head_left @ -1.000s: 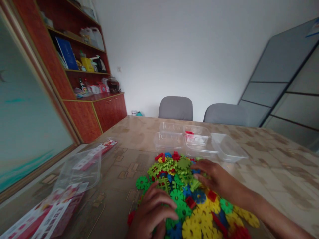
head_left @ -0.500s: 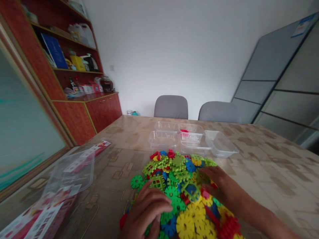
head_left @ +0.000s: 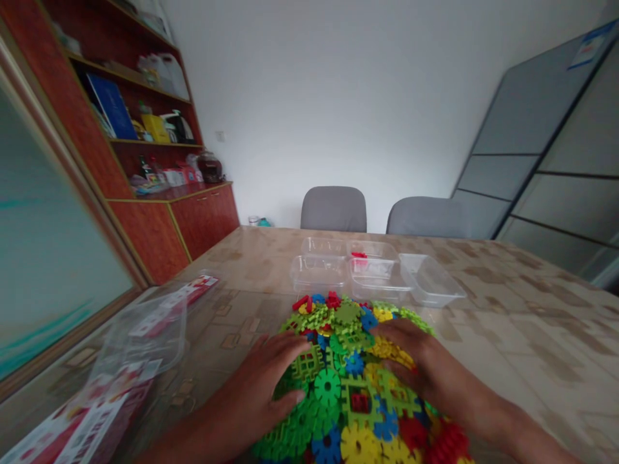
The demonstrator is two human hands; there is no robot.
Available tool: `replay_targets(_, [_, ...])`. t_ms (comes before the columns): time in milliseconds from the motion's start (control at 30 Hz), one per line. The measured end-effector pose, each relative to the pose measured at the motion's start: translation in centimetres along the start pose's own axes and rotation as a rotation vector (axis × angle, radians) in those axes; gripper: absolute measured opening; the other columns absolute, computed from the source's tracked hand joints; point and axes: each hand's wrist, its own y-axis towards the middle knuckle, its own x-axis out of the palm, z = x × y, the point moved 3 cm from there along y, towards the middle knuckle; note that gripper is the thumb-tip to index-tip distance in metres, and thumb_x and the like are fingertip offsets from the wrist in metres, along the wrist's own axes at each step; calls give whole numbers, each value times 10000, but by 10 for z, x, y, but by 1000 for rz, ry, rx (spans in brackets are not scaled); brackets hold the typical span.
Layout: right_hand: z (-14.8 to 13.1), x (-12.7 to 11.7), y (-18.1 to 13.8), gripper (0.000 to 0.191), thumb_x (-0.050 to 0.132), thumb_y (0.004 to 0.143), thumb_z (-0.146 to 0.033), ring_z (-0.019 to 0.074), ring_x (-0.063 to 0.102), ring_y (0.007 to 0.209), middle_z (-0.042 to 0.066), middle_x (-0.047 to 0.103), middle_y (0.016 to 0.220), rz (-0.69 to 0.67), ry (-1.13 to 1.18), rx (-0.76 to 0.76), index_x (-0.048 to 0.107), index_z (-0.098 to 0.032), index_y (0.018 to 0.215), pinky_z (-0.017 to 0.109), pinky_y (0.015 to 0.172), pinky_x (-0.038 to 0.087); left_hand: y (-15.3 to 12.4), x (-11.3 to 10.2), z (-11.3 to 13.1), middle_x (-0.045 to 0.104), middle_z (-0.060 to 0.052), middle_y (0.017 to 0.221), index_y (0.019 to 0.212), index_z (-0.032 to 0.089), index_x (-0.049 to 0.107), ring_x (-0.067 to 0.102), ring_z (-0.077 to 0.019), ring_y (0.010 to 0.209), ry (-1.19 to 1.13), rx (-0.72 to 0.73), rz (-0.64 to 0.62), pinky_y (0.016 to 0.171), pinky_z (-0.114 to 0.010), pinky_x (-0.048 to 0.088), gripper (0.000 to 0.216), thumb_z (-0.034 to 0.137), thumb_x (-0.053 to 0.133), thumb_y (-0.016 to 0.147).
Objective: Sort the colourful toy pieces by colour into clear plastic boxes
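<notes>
A heaped pile of plastic interlocking toy pieces (head_left: 327,386) lies on the table before me: green and yellow notched discs, lime square frames, blue discs and red parts. My left hand (head_left: 264,380) rests at the pile's left side, thumb and fingers apart, with nothing visible gripped. At the right side, my right hand (head_left: 418,357) curves its fingers and thumb around a cluster of yellow notched discs (head_left: 391,351). Its fingertips are partly hidden among the pieces. Red pieces (head_left: 447,444) are bunched at the near right.
Several clear plastic containers (head_left: 319,274) stand behind the pile; a red piece (head_left: 358,255) is in a back one. Clear lids (head_left: 145,335) and printed packaging (head_left: 106,412) lie at left. Two grey chairs (head_left: 333,209) stand beyond the table's far edge.
My left hand has moved up and away from me over the pile, its fingers spreading. My right hand has closed around yellow discs. Lime frames and a blue disc have shifted in the middle.
</notes>
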Motion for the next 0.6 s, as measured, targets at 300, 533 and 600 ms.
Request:
replay_targets(300, [-23,27,25,293,553,813,-90,258,524,1143,99,565,1239,12,-142,-90,629,-184,1080,418,973,460,5,7,-1,519,-70,1332,1297,295,505,430,-287,1252,-15,-10,57,1073,-538,271,562,206,643,759])
replay_targets(533, [-21,1,17,161,454,911,-141,192,599,931,73,609,1051,72,-93,-82,594,-195,967,335,810,506,6,-15,4,591,-60,1228,1262,278,534,543,-250,1128,-45,-20,185,970,-402,428,464,251,621,807])
replay_targets(600, [-21,-9,10,137,453,911,-150,180,604,808,55,620,910,50,-150,-60,583,-194,903,310,721,495,8,-20,6,594,-55,1234,1258,270,532,553,-246,1126,-48,-41,207,971,-391,430,452,263,616,814])
